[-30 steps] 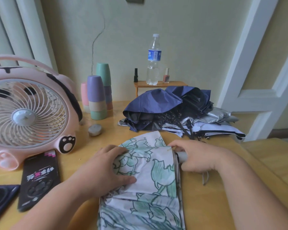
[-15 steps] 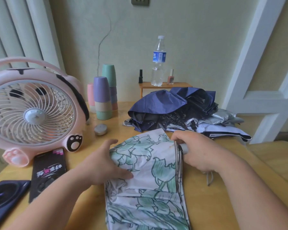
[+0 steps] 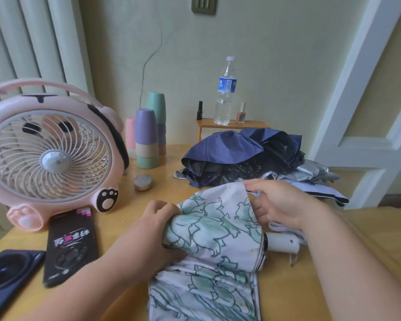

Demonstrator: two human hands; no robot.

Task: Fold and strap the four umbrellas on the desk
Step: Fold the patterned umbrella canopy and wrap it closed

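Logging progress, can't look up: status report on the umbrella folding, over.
Left hand grips floral umbrella canopy. Right hand pinches its far flap. Not strapped yet. Navy umbrella piled behind, apart from both hands.

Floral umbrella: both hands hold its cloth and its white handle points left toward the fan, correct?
No. In the head view the umbrella has its handle pointing right, away from the fan; the left hand and right hand do hold its cloth.
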